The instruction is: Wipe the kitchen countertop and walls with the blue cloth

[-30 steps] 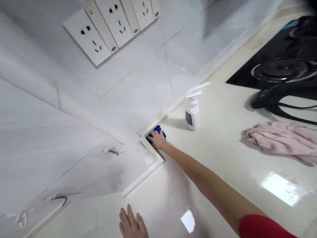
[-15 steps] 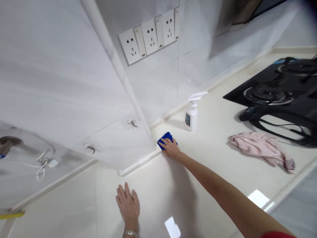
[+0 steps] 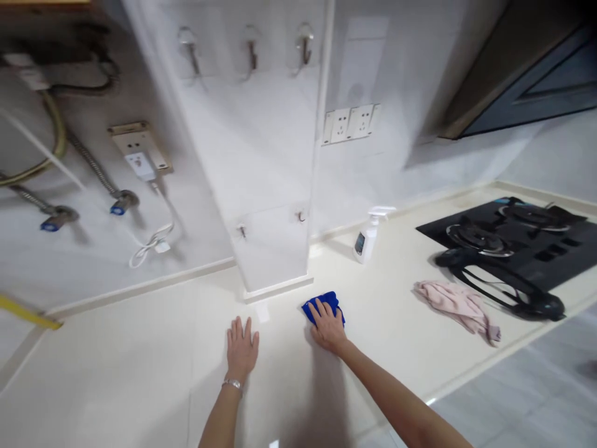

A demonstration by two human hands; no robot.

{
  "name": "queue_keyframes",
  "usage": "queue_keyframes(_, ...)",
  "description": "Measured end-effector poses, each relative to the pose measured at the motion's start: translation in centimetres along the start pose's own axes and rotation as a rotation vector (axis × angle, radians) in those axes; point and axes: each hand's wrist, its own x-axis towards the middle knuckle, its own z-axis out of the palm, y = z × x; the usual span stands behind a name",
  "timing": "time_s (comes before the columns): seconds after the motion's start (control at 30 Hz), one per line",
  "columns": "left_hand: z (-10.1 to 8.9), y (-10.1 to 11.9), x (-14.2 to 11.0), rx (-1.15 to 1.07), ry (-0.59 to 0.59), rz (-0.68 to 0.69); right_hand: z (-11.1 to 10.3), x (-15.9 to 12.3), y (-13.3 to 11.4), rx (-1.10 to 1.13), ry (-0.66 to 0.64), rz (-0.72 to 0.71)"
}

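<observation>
My right hand [image 3: 329,328] presses down on a blue microfibre cloth [image 3: 324,304], its fingers spread over the cloth on the cream countertop [image 3: 140,354]. The cloth lies a little in front of the base of a white tiled pillar [image 3: 265,155]. My left hand [image 3: 241,351] rests flat and palm-down on the countertop, fingers apart and holding nothing, with a silver bracelet [image 3: 232,384] on the wrist.
A white spray bottle [image 3: 367,241] stands by the wall, with a wall socket panel [image 3: 349,122] above. To the right lie a pink rag [image 3: 457,309] and a black gas hob [image 3: 508,233] with a black cord loop [image 3: 499,286]. Braided hoses [image 3: 88,168] hang on the left wall.
My right hand and the blue cloth have slid from the pillar's base corner out along the countertop toward me. The view has swung up and left, showing the hoses and hooks.
</observation>
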Motion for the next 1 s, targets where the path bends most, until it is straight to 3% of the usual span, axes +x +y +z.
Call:
queue_keyframes(0.1, -1.2, -2.5, -1.7, -0.001, -0.004, 0.049, 1.2, -2.0, -2.4, -0.053, 0.016, 0.011)
queue_keyframes(0.2, -2.9, -6.7, -4.2, 0.012, 0.011, 0.04, 1.9, -2.9, -4.3, -0.092, 0.027, 0.018)
queue_keyframes(0.4, -6.7, -17.5, -10.7, 0.071, 0.098, -0.171, 1.1, -2.6, -10.4, -0.114, -0.029, -0.007)
queue_keyframes(0.53, -8.4, -22.0, -15.0, 0.09, 0.143, -0.276, 0.7, -3.4, -16.3, -0.089, -0.063, -0.107)
queue_keyframes(0.67, -9.1, -23.7, -18.1, 0.073, 0.194, -0.321, 1.0, -6.1, -22.4, -0.039, -0.102, -0.293)
queue_keyframes(0.8, -8.9, -23.8, -19.3, 0.046, 0.199, -0.329, 1.4, -10.6, -27.1, 0.029, -0.186, -0.507)
queue_keyframes(0.9, -8.6, -23.4, -19.3, 0.033, 0.218, -0.33, 1.5, -14.4, -28.7, 0.085, -0.246, -0.66)
queue_keyframes(1.0, -8.6, -23.0, -19.2, 0.037, 0.25, -0.316, 1.2, -17.3, -28.6, 0.146, -0.301, -0.767)
